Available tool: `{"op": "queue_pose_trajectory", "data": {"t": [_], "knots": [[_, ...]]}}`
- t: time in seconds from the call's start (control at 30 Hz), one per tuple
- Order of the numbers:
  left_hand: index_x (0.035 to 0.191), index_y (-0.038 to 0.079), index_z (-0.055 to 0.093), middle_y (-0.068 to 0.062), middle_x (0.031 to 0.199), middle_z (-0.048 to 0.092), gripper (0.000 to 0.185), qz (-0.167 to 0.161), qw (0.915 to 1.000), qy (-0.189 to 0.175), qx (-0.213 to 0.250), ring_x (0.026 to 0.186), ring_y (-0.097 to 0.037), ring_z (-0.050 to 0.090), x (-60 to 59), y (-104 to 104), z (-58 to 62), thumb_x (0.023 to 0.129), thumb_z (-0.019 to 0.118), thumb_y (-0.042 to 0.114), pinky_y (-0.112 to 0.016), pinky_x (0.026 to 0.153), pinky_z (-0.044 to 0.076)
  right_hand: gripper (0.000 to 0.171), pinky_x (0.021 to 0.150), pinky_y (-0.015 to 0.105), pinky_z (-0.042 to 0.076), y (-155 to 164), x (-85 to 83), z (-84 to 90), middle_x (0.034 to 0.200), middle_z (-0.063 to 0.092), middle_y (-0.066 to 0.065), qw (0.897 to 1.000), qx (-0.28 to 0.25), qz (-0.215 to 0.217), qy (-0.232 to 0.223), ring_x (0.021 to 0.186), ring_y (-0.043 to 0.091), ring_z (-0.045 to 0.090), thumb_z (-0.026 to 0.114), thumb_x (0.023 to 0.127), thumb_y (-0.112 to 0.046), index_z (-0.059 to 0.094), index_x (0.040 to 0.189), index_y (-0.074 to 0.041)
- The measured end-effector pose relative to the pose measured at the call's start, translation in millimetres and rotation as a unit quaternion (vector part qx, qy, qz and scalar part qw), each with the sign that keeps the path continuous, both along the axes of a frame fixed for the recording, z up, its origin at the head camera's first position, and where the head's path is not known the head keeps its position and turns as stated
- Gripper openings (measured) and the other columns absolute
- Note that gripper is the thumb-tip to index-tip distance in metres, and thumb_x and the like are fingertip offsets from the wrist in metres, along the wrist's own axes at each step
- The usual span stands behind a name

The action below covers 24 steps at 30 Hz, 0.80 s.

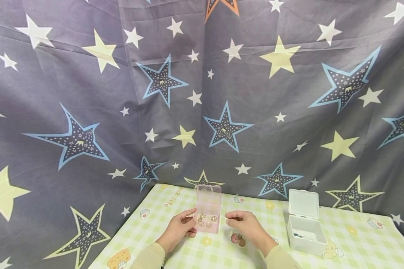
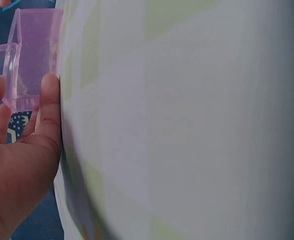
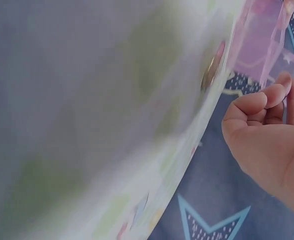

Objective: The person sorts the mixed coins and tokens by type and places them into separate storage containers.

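A small clear pink box (image 1: 207,206) stands on the table with its lid (image 1: 208,195) raised. Several round, gold-coloured coin-like pieces (image 1: 203,216) lie inside. My left hand (image 1: 180,228) grips the box at its left side; in the left wrist view the thumb (image 2: 50,97) lies against the pink wall. Just right of the box, apart from it, is my right hand (image 1: 247,226), fingers bent. Nothing shows between its fingertips, but a small thing there could be hidden. Below it lie a reddish round piece (image 1: 235,238) and a brownish disc (image 1: 241,243).
Farther right stands a white box (image 1: 308,244) with its lid (image 1: 303,203) up and a small dark item (image 1: 301,236) inside. A green-and-white checked cloth (image 1: 188,254) covers the table. Behind its far edge hangs a dark curtain (image 1: 175,123) printed with stars.
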<state>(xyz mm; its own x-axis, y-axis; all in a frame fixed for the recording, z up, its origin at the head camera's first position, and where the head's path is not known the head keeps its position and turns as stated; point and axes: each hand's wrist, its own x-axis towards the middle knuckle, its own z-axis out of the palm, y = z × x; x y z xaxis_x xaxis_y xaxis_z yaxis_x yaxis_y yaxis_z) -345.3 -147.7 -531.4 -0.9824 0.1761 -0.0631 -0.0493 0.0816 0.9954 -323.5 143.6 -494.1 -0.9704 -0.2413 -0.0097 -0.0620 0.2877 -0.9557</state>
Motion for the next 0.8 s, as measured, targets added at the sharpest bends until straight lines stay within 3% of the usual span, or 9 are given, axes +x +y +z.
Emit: {"op": "queue_pose_trajectory", "data": {"t": [0.07, 0.1, 0.23, 0.43, 0.6, 0.8], "knots": [[0.16, 0.0, 0.045, -0.029, 0.135, 0.066, 0.061, -0.002, 1.0, 0.001, 0.0, 0.079, -0.016, 0.071, 0.5, 0.1, 0.9, 0.105, 0.068, 0.012, -0.032, 0.071, 0.065, 0.036, 0.1, 0.04, 0.06, 8.8, 0.2, 0.4, 0.13, 0.075, 0.017, 0.999, 0.017, -0.017, 0.023, 0.11, 0.016, 0.072, 0.074, 0.1, -0.024, 0.073, 0.129, -0.001], [0.16, 0.0, 0.045, -0.029, 0.135, 0.066, 0.061, -0.003, 1.0, 0.002, -0.001, 0.079, -0.016, 0.071, 0.8, 0.1, 1.4, 0.105, 0.068, 0.012, -0.031, 0.071, 0.065, 0.035, 0.101, 0.041, 0.06, 12.7, 0.7, 0.6, 0.129, 0.075, 0.017, 0.999, 0.02, -0.026, 0.026, 0.112, 0.019, 0.072, 0.074, 0.1, -0.023, 0.074, 0.127, -0.001], [0.16, 0.0, 0.045, -0.029, 0.134, 0.066, 0.061, -0.007, 1.0, 0.005, -0.001, 0.079, -0.016, 0.071, 2.5, 0.3, 3.1, 0.105, 0.068, 0.013, -0.031, 0.071, 0.065, 0.034, 0.096, 0.036, 0.06, 30.1, 2.6, 0.7, 0.127, 0.076, 0.018, 0.998, 0.032, -0.053, 0.032, 0.108, 0.018, 0.073, 0.075, 0.098, -0.02, 0.075, 0.125, 0.001], [0.16, 0.001, 0.045, -0.029, 0.134, 0.066, 0.062, -0.007, 1.0, 0.007, 0.0, 0.08, -0.017, 0.071, 2.6, -0.8, 3.2, 0.104, 0.069, 0.014, -0.032, 0.072, 0.065, 0.034, 0.094, 0.033, 0.06, 52.6, 8.0, -1.0, 0.129, 0.075, 0.019, 0.997, 0.048, -0.059, 0.025, 0.108, 0.017, 0.072, 0.074, 0.1, -0.019, 0.074, 0.126, 0.002], [0.16, 0.001, 0.045, -0.029, 0.134, 0.065, 0.061, -0.006, 1.0, 0.006, 0.0, 0.08, -0.017, 0.071, 1.6, -1.0, 2.5, 0.105, 0.068, 0.014, -0.032, 0.072, 0.065, 0.033, 0.077, 0.025, 0.056, 61.3, 10.5, -5.0, 0.112, 0.078, 0.013, 0.997, 0.067, -0.028, 0.032, 0.092, 0.014, 0.066, 0.075, 0.098, -0.015, 0.073, 0.124, 0.006], [0.161, 0.0, 0.044, -0.029, 0.134, 0.066, 0.061, -0.007, 1.0, 0.003, -0.001, 0.079, -0.016, 0.071, 1.5, -0.3, 2.1, 0.106, 0.067, 0.014, -0.031, 0.071, 0.065, 0.028, 0.07, 0.019, 0.051, 61.4, 12.8, -11.1, 0.097, 0.077, 0.008, 0.991, 0.101, 0.048, 0.076, 0.079, 0.005, 0.059, 0.073, 0.095, -0.01, 0.075, 0.117, 0.007]]}}
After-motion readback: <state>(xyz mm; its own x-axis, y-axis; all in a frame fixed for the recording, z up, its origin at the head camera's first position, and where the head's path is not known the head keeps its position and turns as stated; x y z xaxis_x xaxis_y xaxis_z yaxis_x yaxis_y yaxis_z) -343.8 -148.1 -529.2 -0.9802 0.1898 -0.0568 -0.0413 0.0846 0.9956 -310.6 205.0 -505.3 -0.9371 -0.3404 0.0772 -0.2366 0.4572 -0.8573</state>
